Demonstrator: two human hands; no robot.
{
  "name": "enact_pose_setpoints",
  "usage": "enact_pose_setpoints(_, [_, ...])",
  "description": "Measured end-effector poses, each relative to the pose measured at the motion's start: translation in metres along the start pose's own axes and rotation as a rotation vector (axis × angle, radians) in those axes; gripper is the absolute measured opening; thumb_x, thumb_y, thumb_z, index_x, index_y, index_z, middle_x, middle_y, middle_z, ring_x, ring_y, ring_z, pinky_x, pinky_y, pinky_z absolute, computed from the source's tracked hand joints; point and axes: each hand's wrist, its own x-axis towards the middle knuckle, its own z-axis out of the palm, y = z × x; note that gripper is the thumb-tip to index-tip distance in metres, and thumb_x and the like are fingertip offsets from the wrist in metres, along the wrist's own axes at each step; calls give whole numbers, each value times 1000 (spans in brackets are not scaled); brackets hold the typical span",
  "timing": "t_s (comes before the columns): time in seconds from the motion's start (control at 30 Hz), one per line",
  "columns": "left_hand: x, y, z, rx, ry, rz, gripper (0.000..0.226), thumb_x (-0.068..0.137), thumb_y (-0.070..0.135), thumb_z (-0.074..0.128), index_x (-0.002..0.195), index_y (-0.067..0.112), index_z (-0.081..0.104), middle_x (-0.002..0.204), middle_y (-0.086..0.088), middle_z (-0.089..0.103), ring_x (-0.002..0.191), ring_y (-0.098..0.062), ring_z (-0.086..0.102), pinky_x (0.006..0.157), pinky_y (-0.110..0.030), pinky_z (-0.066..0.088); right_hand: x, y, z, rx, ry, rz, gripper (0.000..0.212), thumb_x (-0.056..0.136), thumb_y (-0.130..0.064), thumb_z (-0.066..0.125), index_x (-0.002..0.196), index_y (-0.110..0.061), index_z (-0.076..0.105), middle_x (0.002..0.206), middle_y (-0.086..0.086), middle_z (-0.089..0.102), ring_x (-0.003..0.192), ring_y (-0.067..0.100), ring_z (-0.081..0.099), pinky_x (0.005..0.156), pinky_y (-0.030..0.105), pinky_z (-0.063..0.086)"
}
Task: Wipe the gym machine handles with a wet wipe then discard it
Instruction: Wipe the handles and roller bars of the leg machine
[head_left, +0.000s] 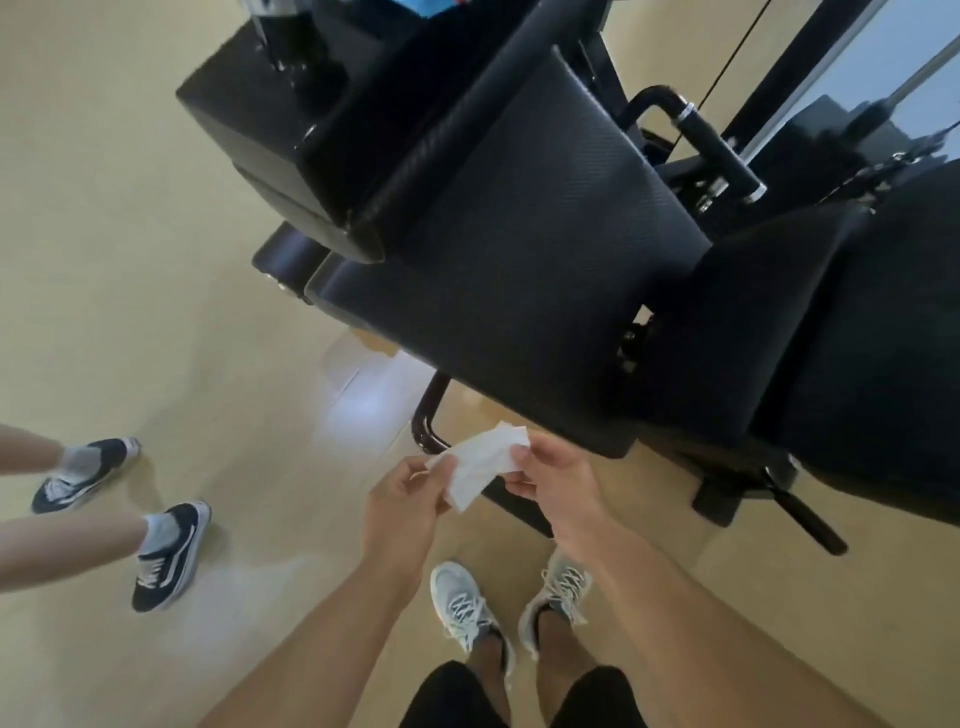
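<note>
your left hand (405, 499) and right hand (550, 478) each pinch an end of the wipe (480, 465), low and near, before the seat (519, 270). the handle (711, 140) sits far right; grip loosely and it could drop to the floor.

Both hands hold a white wet wipe (480, 465) between them: the left hand (402, 499) pinches its lower left edge, the right hand (553, 475) grips its right side. Just above the hands sits the black padded seat (519, 291) of a gym machine, with a black handle (711, 140) well beyond the right hand. Below the hands are the person's pale sneakers (467, 608). Far left of the left hand stand another person's dark sneakers (166, 556).
</note>
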Motion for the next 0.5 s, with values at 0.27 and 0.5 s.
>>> enact_pose_setpoints(0.27, [24,-45,3,95,63,74,5,85,26,80,89,24,78,82,2,79,82,-26,75,87,-47,61,38,39,-2,-737,201,-378,34,95,-47,61,120,-24,63,111,-9,61,103,10,57,89,27,48])
enact_pose_setpoints(0.5, [27,-76,3,175,120,247,36,88,3,66,114,28,65,104,9,74,100,-10,69,95,-38,55,50,71,32,-1253,-161,-531,61,100,-53,47,147,-14,38,132,7,60,117,25,60,96,36,45])
